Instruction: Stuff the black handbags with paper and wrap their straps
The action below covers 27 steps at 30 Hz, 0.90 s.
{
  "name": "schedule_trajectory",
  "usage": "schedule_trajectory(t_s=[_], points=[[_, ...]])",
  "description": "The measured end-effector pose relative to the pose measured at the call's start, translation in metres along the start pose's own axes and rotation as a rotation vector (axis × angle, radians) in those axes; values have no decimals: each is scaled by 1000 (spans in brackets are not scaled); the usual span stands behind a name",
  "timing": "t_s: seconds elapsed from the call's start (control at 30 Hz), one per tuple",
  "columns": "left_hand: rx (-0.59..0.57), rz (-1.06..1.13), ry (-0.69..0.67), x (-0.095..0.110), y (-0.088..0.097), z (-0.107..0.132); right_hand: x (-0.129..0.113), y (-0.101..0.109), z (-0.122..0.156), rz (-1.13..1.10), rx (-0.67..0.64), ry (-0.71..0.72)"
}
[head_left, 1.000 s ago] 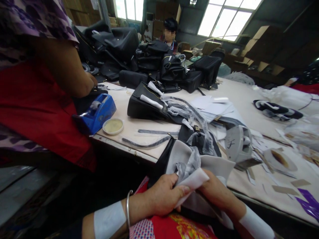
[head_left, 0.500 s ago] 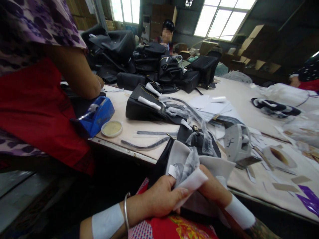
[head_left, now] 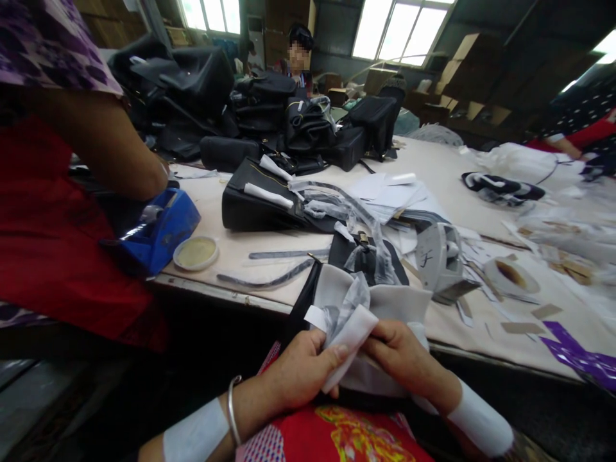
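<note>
In the head view, a black bag with a pale grey lining [head_left: 332,282] stands open in front of me at the table's edge. My left hand [head_left: 308,366] is closed on a strip of white foam wrap [head_left: 349,346], its thumb pressed along the strip. Just above the strip shows a piece wrapped in clear plastic [head_left: 353,301]; what is inside I cannot make out. My right hand [head_left: 402,356] has curled fingers at the strip's upper right end, pinching there. Its fingertips are partly hidden behind the wrap.
Beyond the bag lie another black bag [head_left: 260,199], loose straps [head_left: 264,281], a blue tape dispenser [head_left: 163,237] and a round dish [head_left: 196,253]. To the right are a grey dispenser [head_left: 437,263], a tape roll [head_left: 510,274] and white sheets [head_left: 394,192]. A co-worker in a red apron [head_left: 62,231] stands left.
My right hand has come round to the strip's end and its fingers now show more. The view has turned slightly right, so the table things appear further left.
</note>
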<state>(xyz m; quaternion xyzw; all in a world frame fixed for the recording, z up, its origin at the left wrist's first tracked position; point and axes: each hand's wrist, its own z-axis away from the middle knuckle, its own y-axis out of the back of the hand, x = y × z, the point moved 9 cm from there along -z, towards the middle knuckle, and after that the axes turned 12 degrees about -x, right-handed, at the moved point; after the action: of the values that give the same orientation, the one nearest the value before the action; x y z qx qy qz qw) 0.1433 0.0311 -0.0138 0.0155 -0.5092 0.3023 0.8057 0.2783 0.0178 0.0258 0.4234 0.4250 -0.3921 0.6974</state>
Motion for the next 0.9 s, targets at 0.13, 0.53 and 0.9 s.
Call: schedule_trajectory(t_s=[0.13,0.53,0.9], points=[[46,82,-11,-3,2,1,-2,-7,-5,-41,-64,38],[75,202,-33,-5,5,0,4,-5,-12,26,-157,43],[165,-52,-37,18,-2,3,-108,21,15,888,116,328]])
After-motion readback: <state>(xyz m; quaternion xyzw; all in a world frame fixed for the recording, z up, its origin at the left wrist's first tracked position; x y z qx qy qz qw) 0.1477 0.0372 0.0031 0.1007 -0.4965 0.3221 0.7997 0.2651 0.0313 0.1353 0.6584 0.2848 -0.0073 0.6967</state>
